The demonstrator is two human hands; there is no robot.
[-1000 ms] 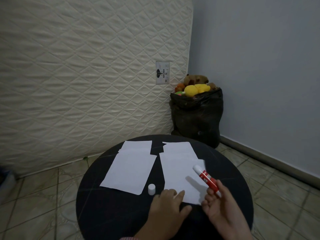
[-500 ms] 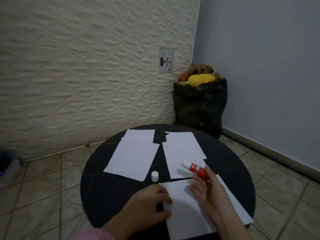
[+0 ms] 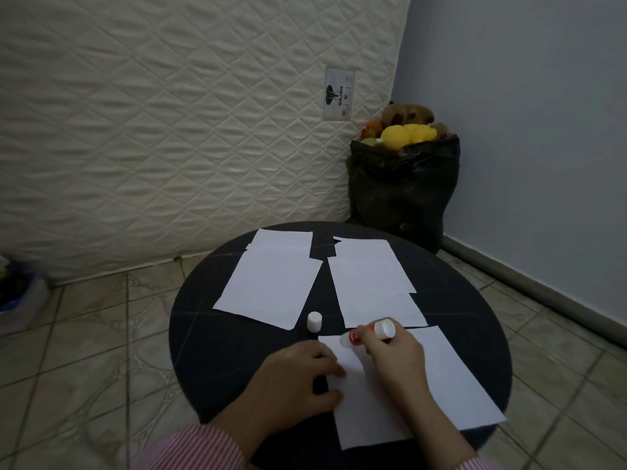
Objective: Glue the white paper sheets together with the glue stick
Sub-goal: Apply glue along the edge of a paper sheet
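Home room: propped mattress [image 3: 169,130], toy-filled bag [image 3: 403,184].

Quilted mattress [image 3: 169,130] upright against wall; black bag [image 3: 403,191] holding plush toys [image 3: 409,132]

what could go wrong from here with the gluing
The near sheet overhangs the round table at its near right corner, so a hard stroke could crease or slide it, though the left hand pins its left edge. The loose cap stands beside the working hands and could get knocked off. Glue stick strokes past the edge may smear the table.
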